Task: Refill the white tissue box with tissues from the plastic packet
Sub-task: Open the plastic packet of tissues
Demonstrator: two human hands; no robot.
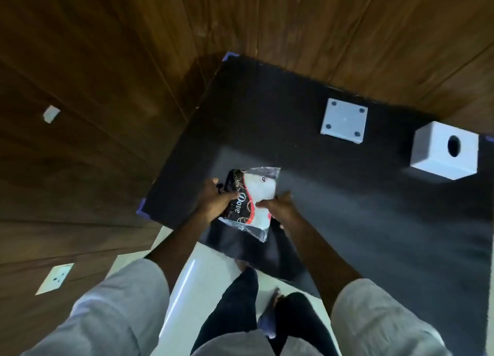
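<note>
I hold a plastic packet of tissues (251,200), black and red print with white tissues showing, just above the near left part of the black table (267,110). My left hand (216,198) grips its left side and my right hand (278,206) pinches its right edge. The white tissue box (438,155), a cube with a round hole in its top, stands at the far right. Its square white base plate (344,120) with round dark pads at the corners lies apart from it, to the left of the box.
Wooden wall panels (107,62) close in the table on the left and at the back. Two white wall sockets (54,278) sit on the left wall. Purple tape marks the table corners (141,207). A white tiled floor (197,289) and my legs show below.
</note>
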